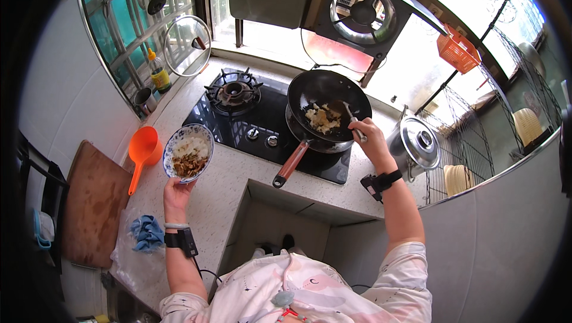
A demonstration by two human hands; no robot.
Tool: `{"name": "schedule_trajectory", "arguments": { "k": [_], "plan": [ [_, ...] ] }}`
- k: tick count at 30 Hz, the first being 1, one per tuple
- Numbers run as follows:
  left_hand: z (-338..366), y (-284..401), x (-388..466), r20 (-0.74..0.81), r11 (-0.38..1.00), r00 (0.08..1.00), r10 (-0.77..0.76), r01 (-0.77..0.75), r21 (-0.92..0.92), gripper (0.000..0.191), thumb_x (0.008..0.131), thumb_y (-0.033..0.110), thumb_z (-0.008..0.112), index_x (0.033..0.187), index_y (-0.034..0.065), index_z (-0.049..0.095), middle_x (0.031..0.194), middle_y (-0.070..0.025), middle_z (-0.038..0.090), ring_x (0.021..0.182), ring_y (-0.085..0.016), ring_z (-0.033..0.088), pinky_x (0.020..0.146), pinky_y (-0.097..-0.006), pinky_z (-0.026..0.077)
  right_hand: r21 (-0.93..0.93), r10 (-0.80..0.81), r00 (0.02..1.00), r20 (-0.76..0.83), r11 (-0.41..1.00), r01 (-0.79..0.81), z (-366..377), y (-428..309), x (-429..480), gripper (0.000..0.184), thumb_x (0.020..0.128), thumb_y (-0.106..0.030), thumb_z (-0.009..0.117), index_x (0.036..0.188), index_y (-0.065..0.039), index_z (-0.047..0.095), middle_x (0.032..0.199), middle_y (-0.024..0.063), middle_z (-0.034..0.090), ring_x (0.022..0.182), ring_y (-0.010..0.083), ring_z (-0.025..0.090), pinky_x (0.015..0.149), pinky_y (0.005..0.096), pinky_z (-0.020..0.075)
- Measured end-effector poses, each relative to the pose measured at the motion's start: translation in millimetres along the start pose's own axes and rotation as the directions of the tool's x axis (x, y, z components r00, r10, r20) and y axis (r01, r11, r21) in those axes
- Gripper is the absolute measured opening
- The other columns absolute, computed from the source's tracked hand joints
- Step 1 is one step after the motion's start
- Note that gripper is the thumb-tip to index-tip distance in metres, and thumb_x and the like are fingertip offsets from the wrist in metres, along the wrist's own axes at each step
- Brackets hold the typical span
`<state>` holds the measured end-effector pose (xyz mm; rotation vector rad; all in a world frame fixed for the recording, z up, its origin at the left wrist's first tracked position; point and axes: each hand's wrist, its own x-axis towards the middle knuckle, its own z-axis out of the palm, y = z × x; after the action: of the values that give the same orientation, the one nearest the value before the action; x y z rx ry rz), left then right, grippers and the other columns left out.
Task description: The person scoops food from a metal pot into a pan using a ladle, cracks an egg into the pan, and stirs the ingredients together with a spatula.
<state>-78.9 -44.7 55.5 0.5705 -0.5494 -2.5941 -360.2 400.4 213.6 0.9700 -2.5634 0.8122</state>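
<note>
My left hand (178, 193) grips the near rim of a blue-and-white patterned bowl (167, 155), tilted over the counter. In it lie white rice (190, 146) and a brown, chopped food (188, 165). My right hand (372, 137) is closed around the metal handle of a spatula (355, 126). The spatula's head reaches into a black wok (308, 88) on the right burner and is partly hidden by food. Pale yellow, lumpy food, perhaps egg or rice, (322, 118) sits in the bottom of the wok. The wok's reddish-brown handle (291, 164) points toward me, untouched.
Left of the wok is a bare gas burner (233, 93). A lidded steel pot (418, 144) stands close by my right forearm. An orange ladle (145, 149), a blue cloth (147, 233) and a wooden cutting board (94, 207) are at the left. A glass lid (183, 48) leans against the window bars.
</note>
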Motion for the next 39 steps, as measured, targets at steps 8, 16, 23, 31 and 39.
{"name": "schedule_trajectory", "arguments": {
  "k": [8,16,23,31,39],
  "plan": [
    [118,-19,34,0.164,0.966,0.980,-0.116,0.073,0.248,0.055,0.076,0.005,0.049,0.129,-0.0032,0.036,0.125,-0.0204,0.048,0.112,-0.037,0.050,0.090,-0.0515,0.048,0.153,0.027,0.992,-0.127,0.988,-0.007,-13,14,-2,0.017,0.074,-0.004,0.064,0.090,-0.009,0.066,0.076,0.0116,0.054,0.069,0.0287,0.056,0.066,0.0331,0.0460],
    [259,-92,94,0.282,0.688,0.934,-0.220,-0.056,0.724,0.037,0.082,0.004,0.045,0.119,-0.0012,0.045,0.108,-0.0178,0.059,0.086,-0.029,0.065,0.062,-0.0440,0.059,0.245,0.072,0.953,-0.295,0.970,0.003,-46,14,-24,0.020,0.073,0.000,0.065,0.091,-0.008,0.067,0.079,0.0120,0.060,0.070,0.0238,0.061,0.063,0.0298,0.0464],
    [313,-171,144,0.333,0.516,0.890,-0.313,-0.135,0.846,0.053,0.073,-0.005,0.044,0.125,0.0062,0.040,0.114,-0.0154,0.054,0.100,-0.035,0.058,0.063,-0.0556,0.056,0.259,-0.079,0.897,-0.436,0.943,0.209,-83,-10,-37,0.021,0.071,0.009,0.064,0.088,-0.003,0.066,0.080,0.0091,0.058,0.069,0.0182,0.059,0.062,0.0254,0.0458],
    [352,-239,180,0.395,0.203,0.894,-0.210,-0.356,0.912,0.070,0.074,-0.008,0.041,0.140,0.0075,0.023,0.124,-0.0192,0.046,0.116,-0.034,0.045,0.089,-0.0447,0.046,0.281,-0.132,0.916,-0.378,0.927,0.250,-64,19,-29,0.027,0.069,0.008,0.065,0.092,-0.005,0.065,0.087,0.0115,0.055,0.071,0.0246,0.059,0.062,0.0301,0.0471],
    [364,-265,207,0.567,-0.431,0.813,-0.131,-0.562,0.706,0.071,0.077,-0.009,0.049,0.141,0.0129,0.025,0.135,-0.0291,0.030,0.105,-0.044,0.049,0.081,-0.0450,0.048,0.161,-0.176,0.924,-0.339,0.957,0.241,-53,36,-41,0.030,0.067,0.007,0.066,0.094,-0.006,0.065,0.090,0.0148,0.056,0.075,0.0287,0.061,0.063,0.0339,0.0494]
  ]
}}
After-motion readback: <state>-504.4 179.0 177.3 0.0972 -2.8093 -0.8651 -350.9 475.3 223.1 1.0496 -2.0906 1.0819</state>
